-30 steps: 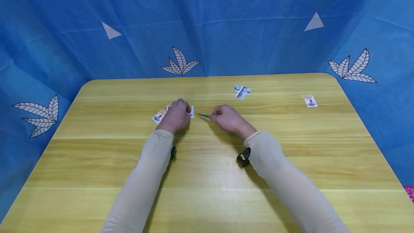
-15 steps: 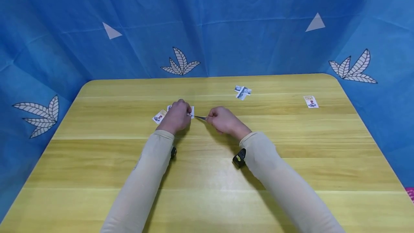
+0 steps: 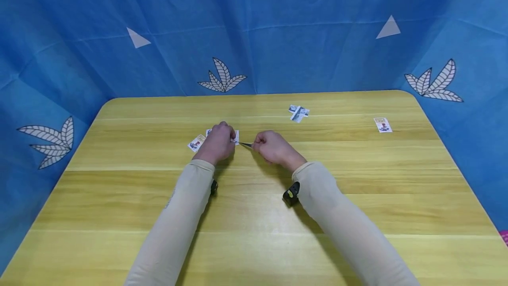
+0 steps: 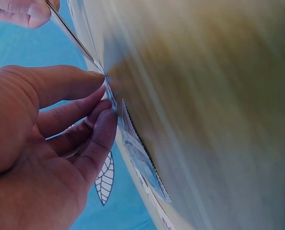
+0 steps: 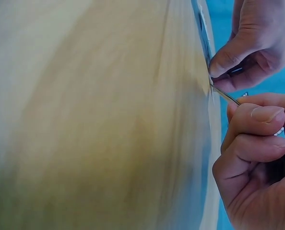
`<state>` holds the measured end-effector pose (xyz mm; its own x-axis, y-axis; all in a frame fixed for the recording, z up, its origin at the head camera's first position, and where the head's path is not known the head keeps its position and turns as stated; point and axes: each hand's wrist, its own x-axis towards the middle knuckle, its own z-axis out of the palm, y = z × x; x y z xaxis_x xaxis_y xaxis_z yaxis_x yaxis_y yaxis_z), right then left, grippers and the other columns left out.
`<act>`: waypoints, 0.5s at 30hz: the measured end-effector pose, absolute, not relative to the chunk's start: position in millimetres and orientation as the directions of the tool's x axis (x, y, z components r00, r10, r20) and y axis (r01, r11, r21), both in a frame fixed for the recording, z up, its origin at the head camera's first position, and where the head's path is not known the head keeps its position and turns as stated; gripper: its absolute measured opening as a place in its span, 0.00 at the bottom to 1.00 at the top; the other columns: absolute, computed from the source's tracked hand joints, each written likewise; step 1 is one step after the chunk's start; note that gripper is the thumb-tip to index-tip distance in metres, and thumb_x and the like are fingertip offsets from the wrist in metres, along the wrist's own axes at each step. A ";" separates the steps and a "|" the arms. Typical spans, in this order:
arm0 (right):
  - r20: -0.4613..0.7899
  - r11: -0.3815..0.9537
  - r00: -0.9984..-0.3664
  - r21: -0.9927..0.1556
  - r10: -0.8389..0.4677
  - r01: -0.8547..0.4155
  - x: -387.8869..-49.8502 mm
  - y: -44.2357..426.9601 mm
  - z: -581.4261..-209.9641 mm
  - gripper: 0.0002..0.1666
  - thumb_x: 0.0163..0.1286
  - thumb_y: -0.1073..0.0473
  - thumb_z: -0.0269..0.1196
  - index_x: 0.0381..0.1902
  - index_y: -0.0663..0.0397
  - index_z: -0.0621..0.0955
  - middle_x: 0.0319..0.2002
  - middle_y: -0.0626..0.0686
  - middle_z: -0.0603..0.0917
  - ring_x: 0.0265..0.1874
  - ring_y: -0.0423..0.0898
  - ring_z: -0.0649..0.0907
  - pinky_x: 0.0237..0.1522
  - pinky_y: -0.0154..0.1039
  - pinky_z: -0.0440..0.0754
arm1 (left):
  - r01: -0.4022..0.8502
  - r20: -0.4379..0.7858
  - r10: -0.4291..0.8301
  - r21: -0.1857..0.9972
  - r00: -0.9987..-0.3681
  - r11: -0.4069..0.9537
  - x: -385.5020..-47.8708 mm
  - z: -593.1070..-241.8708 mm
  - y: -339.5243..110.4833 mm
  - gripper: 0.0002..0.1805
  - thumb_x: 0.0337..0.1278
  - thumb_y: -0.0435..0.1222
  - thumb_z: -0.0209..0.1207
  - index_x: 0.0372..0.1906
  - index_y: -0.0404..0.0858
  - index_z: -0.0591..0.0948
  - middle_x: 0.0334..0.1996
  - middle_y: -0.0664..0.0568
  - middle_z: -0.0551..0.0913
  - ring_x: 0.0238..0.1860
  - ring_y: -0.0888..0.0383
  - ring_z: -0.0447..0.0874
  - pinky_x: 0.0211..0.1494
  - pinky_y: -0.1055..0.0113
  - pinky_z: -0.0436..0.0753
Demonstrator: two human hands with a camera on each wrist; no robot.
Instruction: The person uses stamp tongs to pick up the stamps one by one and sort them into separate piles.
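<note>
- compared with a second ago, the right hand [image 3: 274, 146] sits a little farther left, so that the slim metal tool [image 4: 71, 34] now reaches the picture card [image 3: 237, 137]; the left hand [image 3: 217, 141] looks unmoved.
- the card lies on the counter [image 3: 254, 233], left of the right hand's grip and slightly farther off, partly hidden beneath the left hand, which is the nearer one.
- the tool's long axis slants leftward and down from the right hand to the card's right edge, its tip just beside the left thumb [image 4: 73, 84]; whether it is under that edge is too small to tell.
- right grip: curled fingers pinch the tool.
- left grip: thumb and fingertips gather at the card, seemingly pinching it.
- both forearms [image 3: 172, 228] reach forward and converge, wrists low.
</note>
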<state>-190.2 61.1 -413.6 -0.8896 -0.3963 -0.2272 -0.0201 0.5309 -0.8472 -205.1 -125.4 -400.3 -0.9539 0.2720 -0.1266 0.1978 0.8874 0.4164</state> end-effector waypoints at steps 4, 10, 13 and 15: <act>-0.233 0.546 -0.891 -0.838 -0.390 -0.020 -190.0 58.9 -412.1 0.12 0.74 0.60 0.55 0.33 0.62 0.79 0.12 0.48 0.68 0.09 0.42 0.69 0.15 0.34 0.66 | 0.194 -0.126 0.269 0.421 -0.955 0.886 -204.3 -400.0 -127.0 0.11 0.59 0.26 0.55 0.45 0.29 0.82 0.44 0.41 0.75 0.50 0.45 0.73 0.56 0.55 0.75; -0.227 0.550 -0.892 -0.835 -0.392 -0.029 -189.5 58.7 -411.9 0.12 0.74 0.60 0.55 0.33 0.62 0.79 0.13 0.48 0.69 0.09 0.41 0.69 0.15 0.34 0.66 | 0.174 -0.135 0.254 0.434 -0.958 0.884 -203.5 -399.0 -126.7 0.11 0.60 0.26 0.56 0.46 0.29 0.82 0.44 0.42 0.75 0.49 0.46 0.73 0.55 0.56 0.76; -0.220 0.546 -0.894 -0.837 -0.390 -0.032 -189.3 59.0 -412.6 0.12 0.74 0.60 0.55 0.33 0.62 0.79 0.13 0.48 0.69 0.09 0.41 0.68 0.15 0.34 0.65 | 0.171 -0.137 0.253 0.436 -0.958 0.884 -203.4 -399.0 -126.2 0.11 0.60 0.26 0.56 0.46 0.29 0.82 0.44 0.42 0.75 0.48 0.47 0.74 0.55 0.57 0.76; -0.219 0.544 -0.894 -0.838 -0.390 -0.032 -189.3 59.1 -412.9 0.12 0.74 0.60 0.55 0.33 0.62 0.79 0.13 0.48 0.69 0.09 0.41 0.68 0.15 0.34 0.65 | 0.175 -0.134 0.255 0.434 -0.958 0.884 -203.5 -399.5 -125.9 0.11 0.60 0.26 0.56 0.46 0.29 0.82 0.44 0.42 0.75 0.48 0.46 0.74 0.55 0.57 0.76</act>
<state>-189.3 59.1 -412.9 -0.8945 -0.3898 -0.2189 -0.0320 0.5443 -0.8383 -203.5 -125.9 -399.5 -0.9576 0.2550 -0.1339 0.1746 0.8837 0.4343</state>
